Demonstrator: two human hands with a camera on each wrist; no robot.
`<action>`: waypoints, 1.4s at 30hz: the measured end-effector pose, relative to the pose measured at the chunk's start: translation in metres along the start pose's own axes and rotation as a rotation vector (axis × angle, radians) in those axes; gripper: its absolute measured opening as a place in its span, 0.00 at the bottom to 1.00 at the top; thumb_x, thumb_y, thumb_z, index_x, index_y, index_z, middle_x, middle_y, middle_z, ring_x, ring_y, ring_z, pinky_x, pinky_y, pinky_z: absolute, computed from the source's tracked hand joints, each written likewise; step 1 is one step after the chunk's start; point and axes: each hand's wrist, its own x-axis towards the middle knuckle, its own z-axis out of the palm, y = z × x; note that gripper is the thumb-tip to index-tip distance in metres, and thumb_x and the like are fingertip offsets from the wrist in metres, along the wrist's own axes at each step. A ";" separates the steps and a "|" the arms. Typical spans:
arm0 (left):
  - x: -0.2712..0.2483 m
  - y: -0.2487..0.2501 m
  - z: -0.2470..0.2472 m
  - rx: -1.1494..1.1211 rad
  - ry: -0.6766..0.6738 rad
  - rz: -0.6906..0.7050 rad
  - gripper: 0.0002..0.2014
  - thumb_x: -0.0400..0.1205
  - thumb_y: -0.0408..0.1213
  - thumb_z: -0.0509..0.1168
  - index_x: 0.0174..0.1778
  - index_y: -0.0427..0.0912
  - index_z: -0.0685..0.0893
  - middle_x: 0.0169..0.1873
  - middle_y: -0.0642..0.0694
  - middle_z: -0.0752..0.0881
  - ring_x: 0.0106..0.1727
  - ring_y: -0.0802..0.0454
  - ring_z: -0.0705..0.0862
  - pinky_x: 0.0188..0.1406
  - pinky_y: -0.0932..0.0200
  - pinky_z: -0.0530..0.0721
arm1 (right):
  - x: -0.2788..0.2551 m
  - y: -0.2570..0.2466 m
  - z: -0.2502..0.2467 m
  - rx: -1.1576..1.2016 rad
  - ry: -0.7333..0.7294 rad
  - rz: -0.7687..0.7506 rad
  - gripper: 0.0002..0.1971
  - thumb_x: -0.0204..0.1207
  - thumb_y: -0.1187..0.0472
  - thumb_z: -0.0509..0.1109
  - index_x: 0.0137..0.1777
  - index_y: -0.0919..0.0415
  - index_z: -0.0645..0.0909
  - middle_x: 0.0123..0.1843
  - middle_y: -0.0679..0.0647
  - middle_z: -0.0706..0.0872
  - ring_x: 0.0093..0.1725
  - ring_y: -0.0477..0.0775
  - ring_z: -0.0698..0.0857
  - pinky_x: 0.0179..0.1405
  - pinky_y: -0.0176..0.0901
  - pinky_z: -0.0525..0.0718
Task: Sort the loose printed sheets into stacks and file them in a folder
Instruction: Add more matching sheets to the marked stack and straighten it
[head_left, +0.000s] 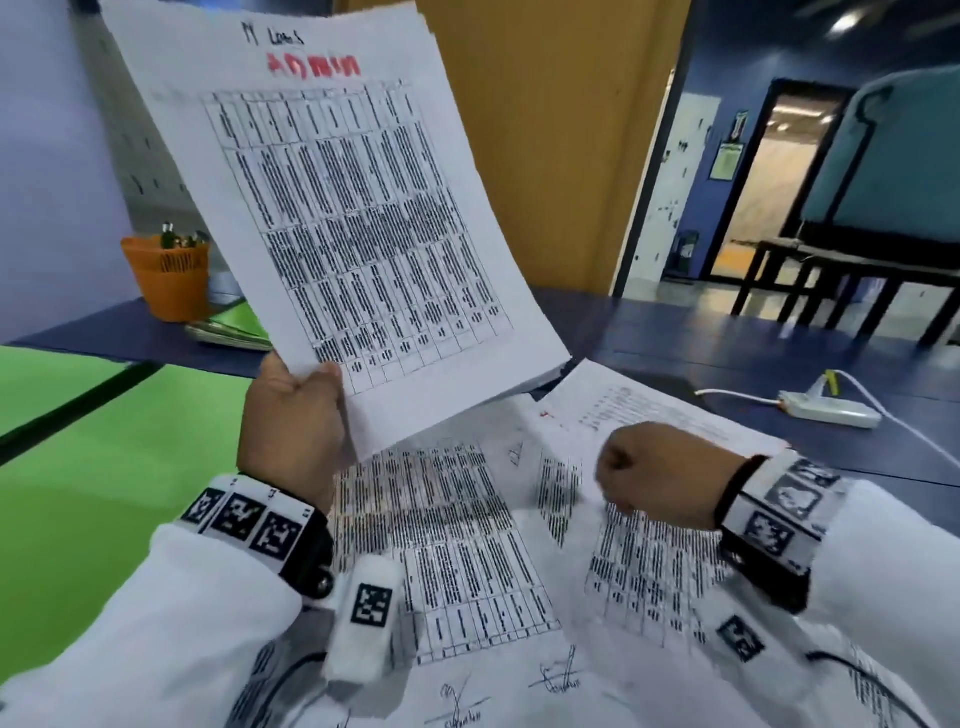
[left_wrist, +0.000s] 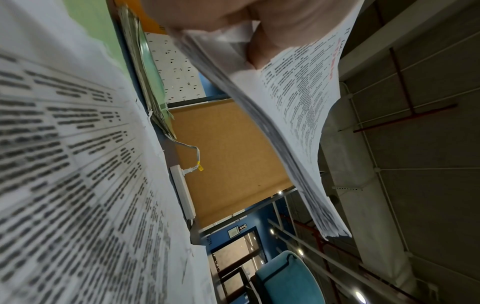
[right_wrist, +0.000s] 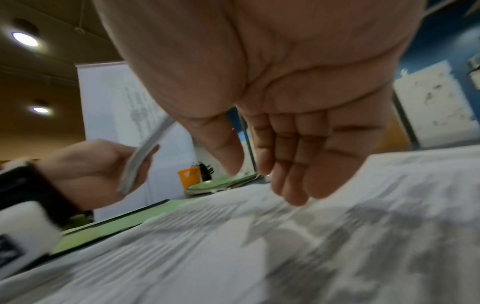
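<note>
My left hand (head_left: 296, 410) grips the lower left corner of a thick stack of printed sheets (head_left: 332, 208) and holds it up off the table; the top sheet bears a table and red handwriting. In the left wrist view the stack (left_wrist: 293, 115) bends away from the thumb. More loose printed sheets (head_left: 467, 545) lie spread on the table below. My right hand (head_left: 649, 473) hovers just above them, fingers bent downward and holding nothing; the right wrist view shows its fingers (right_wrist: 291, 164) close over the sheets (right_wrist: 259, 246).
An orange cup (head_left: 169, 275) stands at the far left beside a pile of green folders (head_left: 228, 327). A white power strip (head_left: 826, 410) with its cable lies on the dark blue table at the right. A green surface (head_left: 78, 467) lies left.
</note>
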 end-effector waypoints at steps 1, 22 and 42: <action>0.000 0.000 -0.001 -0.001 0.013 0.001 0.15 0.87 0.29 0.62 0.55 0.57 0.86 0.45 0.63 0.94 0.47 0.59 0.94 0.43 0.55 0.93 | -0.003 -0.018 0.006 -0.016 -0.038 -0.023 0.14 0.77 0.54 0.68 0.38 0.65 0.86 0.37 0.56 0.91 0.30 0.48 0.84 0.33 0.40 0.81; 0.004 0.000 -0.001 0.008 0.095 0.002 0.15 0.86 0.26 0.62 0.47 0.55 0.84 0.45 0.63 0.89 0.44 0.62 0.88 0.47 0.62 0.84 | 0.037 -0.051 0.036 0.150 -0.179 0.224 0.15 0.79 0.58 0.70 0.32 0.52 0.70 0.35 0.48 0.73 0.32 0.46 0.73 0.38 0.38 0.79; -0.020 0.009 0.007 0.096 0.028 -0.060 0.11 0.87 0.32 0.63 0.62 0.49 0.82 0.46 0.54 0.87 0.40 0.61 0.84 0.41 0.63 0.83 | -0.042 0.074 0.004 -0.205 -0.218 0.517 0.18 0.78 0.46 0.72 0.53 0.62 0.85 0.46 0.55 0.86 0.44 0.53 0.82 0.43 0.38 0.80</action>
